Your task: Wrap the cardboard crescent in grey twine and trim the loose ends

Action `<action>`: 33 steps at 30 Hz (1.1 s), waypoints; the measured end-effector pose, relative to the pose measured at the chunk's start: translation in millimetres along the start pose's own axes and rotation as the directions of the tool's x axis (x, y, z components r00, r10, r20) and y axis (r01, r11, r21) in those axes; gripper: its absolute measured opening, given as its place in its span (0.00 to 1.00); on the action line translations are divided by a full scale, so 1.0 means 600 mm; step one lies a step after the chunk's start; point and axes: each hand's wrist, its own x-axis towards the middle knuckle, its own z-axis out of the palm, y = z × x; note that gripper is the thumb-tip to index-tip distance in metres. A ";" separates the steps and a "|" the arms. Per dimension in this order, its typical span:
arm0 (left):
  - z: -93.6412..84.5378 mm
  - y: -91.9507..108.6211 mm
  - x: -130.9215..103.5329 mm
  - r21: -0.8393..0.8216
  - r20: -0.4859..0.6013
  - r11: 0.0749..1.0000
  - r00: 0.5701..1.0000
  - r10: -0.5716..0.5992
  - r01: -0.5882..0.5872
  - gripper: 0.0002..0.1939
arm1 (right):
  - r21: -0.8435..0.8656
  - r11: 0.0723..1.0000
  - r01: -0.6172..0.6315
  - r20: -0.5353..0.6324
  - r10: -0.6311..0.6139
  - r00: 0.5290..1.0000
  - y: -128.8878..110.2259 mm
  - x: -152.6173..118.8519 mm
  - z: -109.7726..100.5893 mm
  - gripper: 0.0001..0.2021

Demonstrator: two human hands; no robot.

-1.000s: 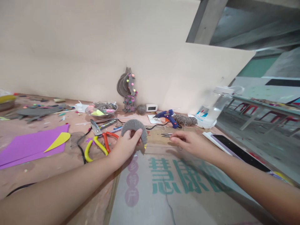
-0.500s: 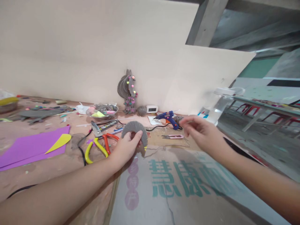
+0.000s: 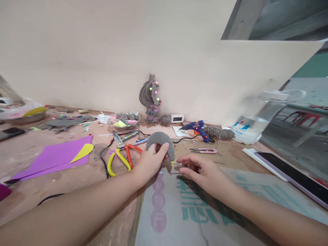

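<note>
My left hand pinches a crescent wrapped in grey yarn, thumb in front, holding it above the board. A bit of yellow shows at the crescent's lower right tip, where the wrapping ends. Close to that tip, my right hand has its fingers curled around a thin strand of grey yarn; the exact grip is partly hidden. Behind the right hand lie pink-handled thread snips. Pliers with yellow and red handles rest left of the crescent.
A blue glue gun lies at the back beside a grey yarn bundle. A decorated grey hanging piece leans against the wall. Purple sheets are at left; a phone and water jug stand on the right.
My right hand has come in from the right, down toward the crescent's tip. My left hand still holds the crescent. The view has turned rightward, showing the phone.
</note>
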 end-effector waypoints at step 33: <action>0.000 0.009 -0.015 -0.018 0.057 0.997 0.996 -0.070 0.071 0.21 | -0.120 0.977 0.176 -0.241 -0.201 0.950 0.015 0.007 -0.019 0.13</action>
